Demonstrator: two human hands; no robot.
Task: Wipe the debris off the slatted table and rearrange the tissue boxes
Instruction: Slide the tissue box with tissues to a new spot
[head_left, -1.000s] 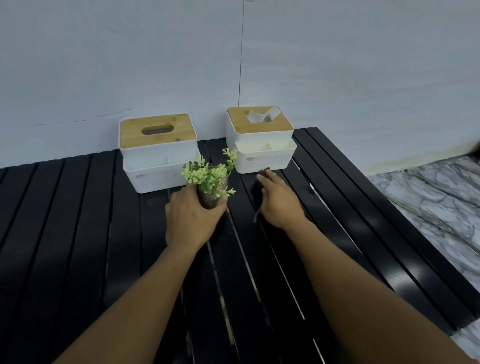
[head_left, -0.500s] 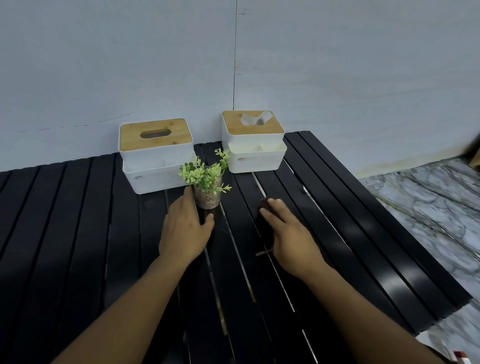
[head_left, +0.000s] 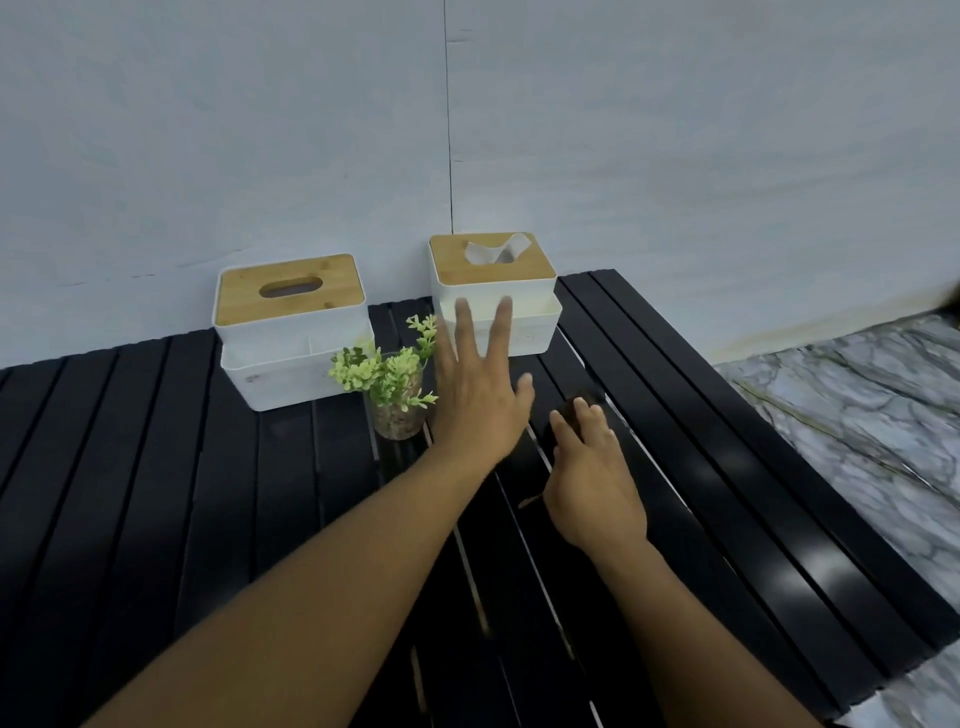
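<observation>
Boxes first: two white tissue boxes with wooden lids stand at the far edge of the black slatted table (head_left: 156, 467), against the wall. Each has a lower white tray stepped out from its front, facing 6 o'clock, towards me.

The left box (head_left: 291, 332) sits at about 11 o'clock. Its long axis runs 9 to 3, a little skewed, and the oval slot in its lid lies along that axis with nothing poking out. The right box (head_left: 535, 332) sits at 12 o'clock, well apart from the left one, and shows me a narrower front. A white tissue (head_left: 493, 252) stands up from its lid. The slats run 6 to 12.

Between the boxes and a bit nearer me stands a small green plant (head_left: 387, 379) in a clear glass of pebbles, upright, just beside the left box's front corner.

My left hand (head_left: 475, 384) is raised just right of the plant, fingers straight and spread wide, thumb out towards 3 o'clock. It holds nothing, and its fingertips lie across the right box's tray in my view.

My right hand (head_left: 592, 478) is palm down on the slats at about 1 o'clock, fingers bent over a dark wad, seemingly a cloth (head_left: 574, 408), hard to make out against the black table. My two hands are near each other but not touching.
</observation>
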